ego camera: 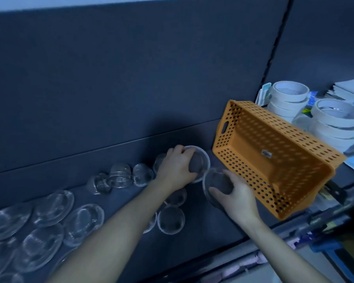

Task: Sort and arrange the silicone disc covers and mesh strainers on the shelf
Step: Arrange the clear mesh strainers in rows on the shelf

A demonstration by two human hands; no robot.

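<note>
My left hand [177, 168] grips a round mesh strainer with a white rim [201, 160] on the dark shelf [213, 221]. Just to its right, my right hand [235, 197] holds a second round strainer [216, 180], tilted, with fingers curled over its edge. Another strainer [170, 219] lies on the shelf below my left forearm, and one more [177, 197] is partly hidden by it. Several clear silicone disc covers lie to the left: large ones [55, 207] near the front and small ones [142, 174] along the back.
An empty orange perforated basket [274, 158] lies tipped on the shelf right of my hands. Behind it stand stacks of white tape rolls [288, 99] and papers [349, 86]. The dark back panel [131, 78] rises behind the shelf. Lower shelves with goods show at bottom right.
</note>
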